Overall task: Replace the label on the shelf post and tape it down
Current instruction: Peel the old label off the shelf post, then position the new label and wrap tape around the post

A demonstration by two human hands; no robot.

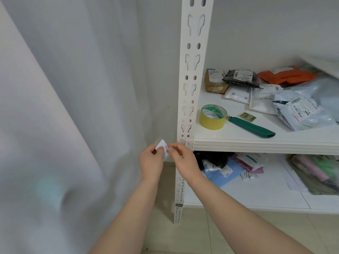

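A small white label (162, 144) with clear tape around it is pinched between my left hand (151, 162) and my right hand (181, 156), just left of the white perforated shelf post (190, 79). The label is held off the post, at the height of the middle shelf's front edge. A roll of yellow tape (213, 116) lies on the middle shelf (266, 143) near the post. Next to the roll lie a green-handled cutter (251, 126) and a small dark card marked 03 (247, 116). Low on the post is another small dark label (178, 205).
Several mailing bags and parcels (293, 99) crowd the back and right of the middle shelf. More bags (256, 165) lie on the lower shelf. A pale curtain (55, 125) hangs on the left. Tiled floor (183, 235) lies below.
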